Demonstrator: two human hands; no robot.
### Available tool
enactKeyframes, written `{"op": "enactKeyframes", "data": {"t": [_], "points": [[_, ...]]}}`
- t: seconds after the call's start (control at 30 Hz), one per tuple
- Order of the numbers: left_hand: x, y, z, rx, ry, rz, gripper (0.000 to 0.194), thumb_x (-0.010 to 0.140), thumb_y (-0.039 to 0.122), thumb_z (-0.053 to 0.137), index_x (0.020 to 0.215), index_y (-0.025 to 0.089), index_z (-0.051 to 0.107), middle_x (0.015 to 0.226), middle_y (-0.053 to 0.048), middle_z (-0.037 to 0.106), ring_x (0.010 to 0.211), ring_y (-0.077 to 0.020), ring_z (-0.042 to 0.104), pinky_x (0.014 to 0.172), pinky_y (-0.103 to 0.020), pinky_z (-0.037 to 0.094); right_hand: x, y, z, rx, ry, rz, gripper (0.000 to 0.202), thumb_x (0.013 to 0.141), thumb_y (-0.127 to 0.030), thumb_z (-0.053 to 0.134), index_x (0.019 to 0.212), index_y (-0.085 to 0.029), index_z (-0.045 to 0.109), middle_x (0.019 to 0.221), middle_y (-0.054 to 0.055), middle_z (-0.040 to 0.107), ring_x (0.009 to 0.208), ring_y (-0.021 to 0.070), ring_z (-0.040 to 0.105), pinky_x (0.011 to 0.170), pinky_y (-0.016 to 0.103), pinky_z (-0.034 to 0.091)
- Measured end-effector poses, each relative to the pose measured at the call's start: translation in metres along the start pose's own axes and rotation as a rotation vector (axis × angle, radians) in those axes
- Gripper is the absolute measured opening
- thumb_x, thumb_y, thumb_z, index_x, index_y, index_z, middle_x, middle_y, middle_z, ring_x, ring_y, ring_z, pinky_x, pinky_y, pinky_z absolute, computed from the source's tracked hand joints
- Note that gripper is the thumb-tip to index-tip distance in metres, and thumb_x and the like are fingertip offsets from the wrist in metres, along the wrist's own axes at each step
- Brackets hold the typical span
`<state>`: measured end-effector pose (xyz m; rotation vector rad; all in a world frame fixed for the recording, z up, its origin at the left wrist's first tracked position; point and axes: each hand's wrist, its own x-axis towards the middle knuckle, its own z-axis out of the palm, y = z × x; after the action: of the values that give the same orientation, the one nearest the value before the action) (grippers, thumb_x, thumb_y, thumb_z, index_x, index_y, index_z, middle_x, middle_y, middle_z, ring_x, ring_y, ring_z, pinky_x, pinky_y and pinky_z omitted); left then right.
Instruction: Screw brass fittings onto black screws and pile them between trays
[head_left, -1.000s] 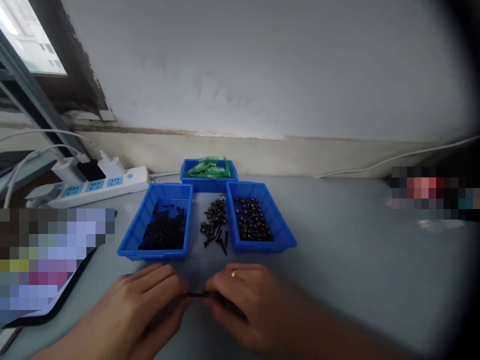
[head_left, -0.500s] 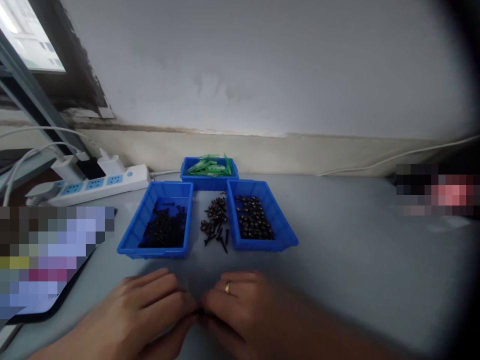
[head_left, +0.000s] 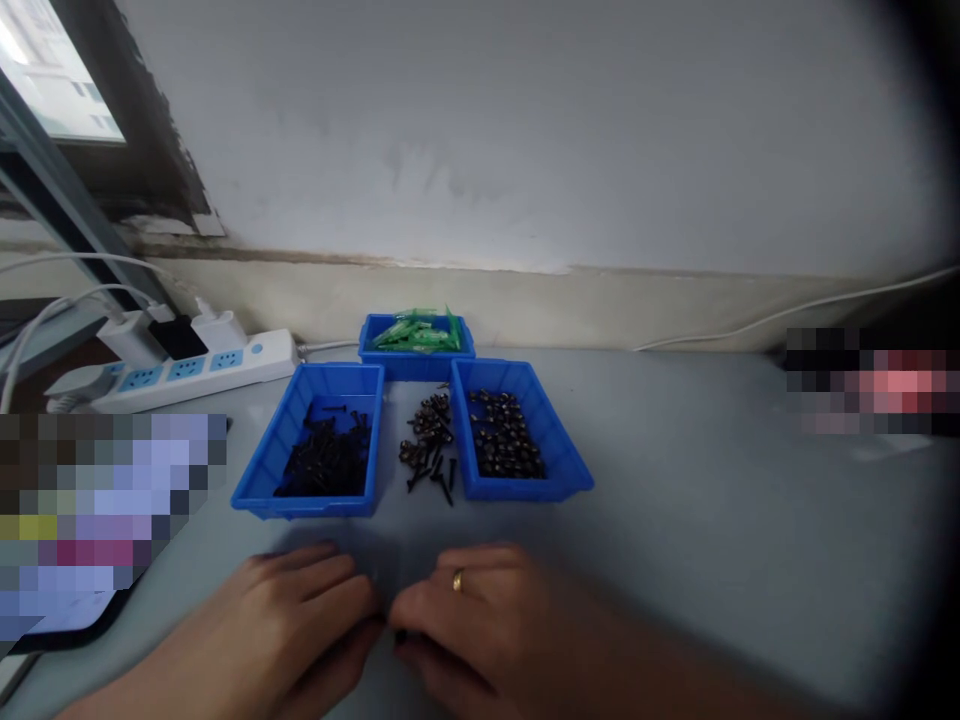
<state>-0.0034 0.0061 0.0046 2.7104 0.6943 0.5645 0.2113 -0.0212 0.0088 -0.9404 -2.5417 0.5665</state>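
Observation:
My left hand [head_left: 300,615] and my right hand [head_left: 480,620] meet at the bottom centre, fingertips close together. Between the thumb and finger of my right hand shows the end of a small black part [head_left: 401,637]; its kind is too hidden to name. My left hand's fingers are pinched, with their tips turned out of sight. Beyond them, black screws [head_left: 326,455] fill a blue bin [head_left: 255,470] on the left. Small dark metal rounded pieces [head_left: 510,450] lie in another blue bin [head_left: 562,450] on the right. Between these bins is a loose pile of screws with rounded pieces [head_left: 427,435].
A third blue bin [head_left: 416,368] at the back holds green plastic pieces [head_left: 420,332]. On the left are a white power strip [head_left: 202,375] with plugs and a blurred-out screen device [head_left: 112,520]. A cable [head_left: 720,335] runs along the wall at right.
My fingertips have parted slightly, my left hand shifting a little left. The black part's end now shows at my right fingertips. Bins and pile stay in place.

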Motion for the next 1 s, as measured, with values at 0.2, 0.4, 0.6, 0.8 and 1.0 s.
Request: {"op": "enactKeyframes", "data": {"t": [0.2, 0.4, 0.6, 0.8, 1.0], "points": [[-0.005, -0.004, 0.003, 0.032, -0.027, -0.043, 0.018, 0.092, 0.017, 0.045, 0.076, 0.024, 0.051, 0.065, 0.005, 0.059, 0.055, -0.0116, 0.058, 0.049, -0.023, 0.038, -0.003, 0.002, -0.001, 0.006, 0.138, 0.022, 0.013, 0.093, -0.025, 0.057, 0.099, -0.015, 0.064, 0.079, 0.002, 0.068, 0.074, 0.0141, 0.063, 0.071, 0.023, 0.044], [-0.013, -0.008, 0.008, 0.059, -0.058, -0.095, 0.021, 0.097, 0.022, 0.042, 0.078, 0.024, 0.051, 0.067, 0.004, 0.058, 0.057, -0.0138, 0.058, 0.05, -0.026, 0.036, 0.0, 0.007, -0.001, -0.1, 0.09, 0.109, 0.015, 0.095, -0.026, 0.054, 0.088, -0.016, 0.062, 0.071, 0.0, 0.063, 0.064, 0.0129, 0.059, 0.062, 0.024, 0.041], [-0.014, -0.01, 0.009, 0.051, -0.03, -0.116, 0.022, 0.097, 0.024, 0.043, 0.077, 0.024, 0.051, 0.067, 0.004, 0.059, 0.057, -0.0139, 0.059, 0.05, -0.026, 0.038, 0.001, 0.006, 0.0, -0.143, 0.035, 0.087, 0.015, 0.093, -0.021, 0.055, 0.079, -0.016, 0.058, 0.066, -0.002, 0.059, 0.059, 0.0114, 0.056, 0.056, 0.024, 0.038], [-0.015, -0.012, 0.011, 0.06, 0.055, -0.109, 0.022, 0.096, 0.031, 0.046, 0.078, 0.024, 0.056, 0.067, 0.003, 0.06, 0.058, -0.0128, 0.06, 0.053, -0.022, 0.044, 0.001, 0.006, 0.001, -0.159, 0.005, 0.109, 0.006, 0.086, -0.015, 0.056, 0.081, -0.017, 0.058, 0.069, -0.002, 0.06, 0.063, 0.0119, 0.058, 0.056, 0.024, 0.039], [-0.019, -0.008, 0.016, 0.126, 0.124, -0.062, 0.021, 0.095, 0.039, 0.048, 0.087, 0.025, 0.061, 0.071, 0.0, 0.062, 0.069, -0.0156, 0.063, 0.064, -0.023, 0.051, 0.003, 0.006, 0.006, -0.143, 0.008, 0.084, 0.009, 0.085, -0.016, 0.059, 0.076, -0.017, 0.056, 0.067, -0.002, 0.061, 0.06, 0.0123, 0.057, 0.054, 0.025, 0.037]]}}
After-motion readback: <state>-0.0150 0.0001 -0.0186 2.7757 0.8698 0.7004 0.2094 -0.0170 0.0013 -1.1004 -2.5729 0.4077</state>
